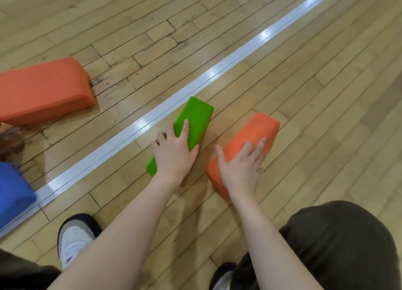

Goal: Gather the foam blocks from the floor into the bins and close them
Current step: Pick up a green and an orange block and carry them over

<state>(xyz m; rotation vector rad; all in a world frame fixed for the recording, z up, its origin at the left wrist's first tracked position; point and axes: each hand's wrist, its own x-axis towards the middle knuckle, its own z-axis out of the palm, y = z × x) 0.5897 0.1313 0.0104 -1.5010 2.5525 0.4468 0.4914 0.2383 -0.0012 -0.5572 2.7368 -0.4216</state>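
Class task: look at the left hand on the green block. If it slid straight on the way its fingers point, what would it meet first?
The left hand points along the green block, up and rightward. Past the block's far end it would likely cross the white floor line; beyond that only bare wooden floor shows.

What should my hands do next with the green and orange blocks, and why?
Probably close both grips and lift: the left hand already wraps the green block, the right hand spans the orange block, and both blocks lie on the floor. No bin is in view.
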